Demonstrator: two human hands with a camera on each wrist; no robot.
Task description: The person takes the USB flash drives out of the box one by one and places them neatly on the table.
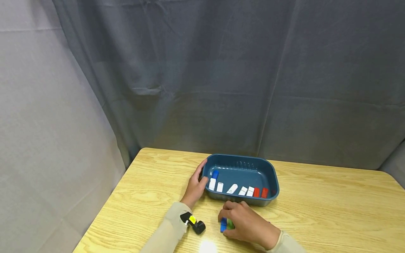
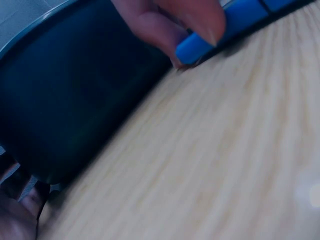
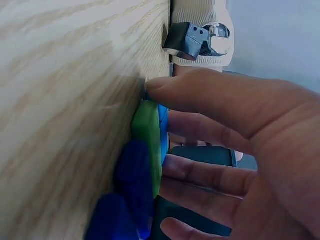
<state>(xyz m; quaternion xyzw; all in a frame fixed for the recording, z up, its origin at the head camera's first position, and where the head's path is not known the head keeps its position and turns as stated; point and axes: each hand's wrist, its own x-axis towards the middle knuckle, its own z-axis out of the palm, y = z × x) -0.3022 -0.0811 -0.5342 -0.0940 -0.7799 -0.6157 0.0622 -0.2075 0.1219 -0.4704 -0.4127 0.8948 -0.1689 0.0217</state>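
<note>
My left hand (image 1: pixel 195 188) grips the left end of a dark blue tray (image 1: pixel 275 175), thumb at the rim and fingers along the outer wall. In front of the tray, my right hand (image 1: pixel 245 223) is low over the table. Its thumb and fingertips pinch a blue USB stick (image 1: pixel 223 225) by its two ends; a dark seam crosses the stick in the left wrist view. Right beside it stands a green USB stick (image 3: pixel 146 127), partly under the palm in the head view. Two darker blue sticks (image 3: pixel 134 172) lie behind the green one in the right wrist view.
Inside the tray, several white sticks (image 1: pixel 232 188), two red ones (image 1: pixel 264 192) and a blue one (image 1: pixel 215 174) lie mostly along the front wall. The wooden table (image 1: pixel 332 203) extends to both sides. A grey curtain (image 1: pixel 202 88) hangs behind its back edge.
</note>
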